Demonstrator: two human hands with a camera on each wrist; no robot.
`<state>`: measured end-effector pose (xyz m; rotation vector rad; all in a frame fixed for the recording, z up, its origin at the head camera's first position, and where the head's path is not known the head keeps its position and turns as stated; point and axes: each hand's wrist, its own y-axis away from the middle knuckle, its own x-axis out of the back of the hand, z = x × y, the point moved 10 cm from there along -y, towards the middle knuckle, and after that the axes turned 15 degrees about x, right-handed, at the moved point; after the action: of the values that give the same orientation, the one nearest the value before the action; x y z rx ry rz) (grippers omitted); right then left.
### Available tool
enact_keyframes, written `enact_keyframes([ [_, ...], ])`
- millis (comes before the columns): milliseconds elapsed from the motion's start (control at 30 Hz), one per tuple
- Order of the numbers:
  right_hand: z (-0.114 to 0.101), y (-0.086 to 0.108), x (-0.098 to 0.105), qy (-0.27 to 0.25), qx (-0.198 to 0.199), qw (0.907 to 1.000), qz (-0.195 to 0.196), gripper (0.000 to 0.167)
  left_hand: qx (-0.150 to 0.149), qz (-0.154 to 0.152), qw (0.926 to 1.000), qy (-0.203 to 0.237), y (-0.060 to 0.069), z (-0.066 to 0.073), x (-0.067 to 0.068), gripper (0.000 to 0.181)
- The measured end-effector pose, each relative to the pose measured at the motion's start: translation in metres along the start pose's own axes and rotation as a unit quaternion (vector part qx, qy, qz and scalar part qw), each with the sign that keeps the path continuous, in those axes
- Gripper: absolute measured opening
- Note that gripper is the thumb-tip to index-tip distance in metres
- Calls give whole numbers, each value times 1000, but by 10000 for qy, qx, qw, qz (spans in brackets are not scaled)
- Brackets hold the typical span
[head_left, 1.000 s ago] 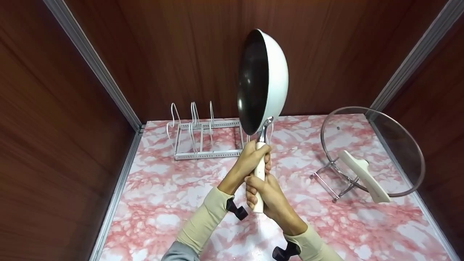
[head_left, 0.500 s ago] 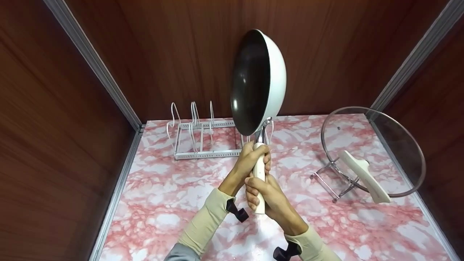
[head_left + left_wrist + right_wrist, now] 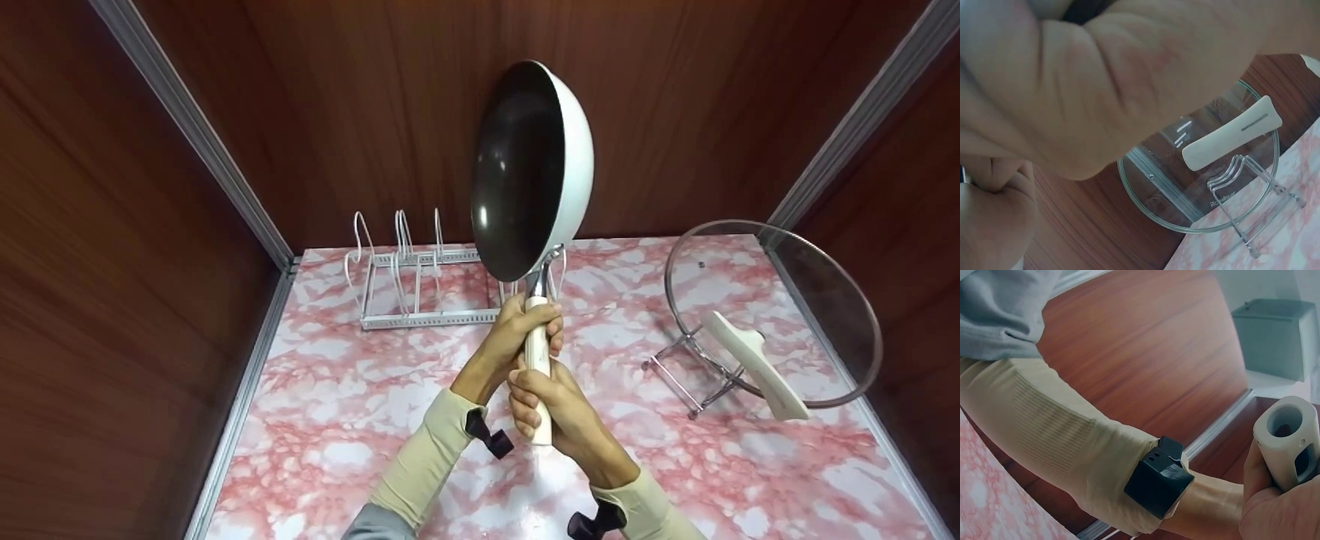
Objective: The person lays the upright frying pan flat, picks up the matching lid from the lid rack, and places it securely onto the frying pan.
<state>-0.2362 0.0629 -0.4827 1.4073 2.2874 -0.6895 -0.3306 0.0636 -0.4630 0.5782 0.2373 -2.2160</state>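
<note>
Just beyond left hand (image 3: 511, 330) and right hand (image 3: 564, 409), holds up a pan (image 3: 532, 172), gripping its handle (image 3: 537, 356) with both; has a rack (image 3: 435, 320) beyond to the left, a glass lid (image 3: 752, 361) to the right.

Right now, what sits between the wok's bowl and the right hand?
In the head view: the metal neck below the wok's bowl, then the left hand, gripping the cream handle above the right hand.

head: above, forward-down | left wrist: faces lid (image 3: 1207, 149) | right wrist: close, faces left sleeve (image 3: 1072, 433); shares pan handle (image 3: 1279, 459) with head
</note>
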Motion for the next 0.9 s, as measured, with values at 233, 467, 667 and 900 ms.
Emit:
enact_keyframes([
  [233, -1, 2, -2, -329, 40, 9993, -171, 22, 83, -336, 9984, 453, -3, -6, -1, 12],
  [467, -3, 0, -2, -596, 142, 9979, -225, 21, 213, -1427, 9718, 1864, -7, -5, -14, 16],
  [667, -2, -1, -4, -847, 128, 9957, -354, 25, 509, -2191, 9434, 2439, -7, 2, -29, 44],
  [900, 1, 1, -1, -703, -56, 9971, -299, 24, 408, -1476, 9764, 1522, -7, 2, -24, 51],
])
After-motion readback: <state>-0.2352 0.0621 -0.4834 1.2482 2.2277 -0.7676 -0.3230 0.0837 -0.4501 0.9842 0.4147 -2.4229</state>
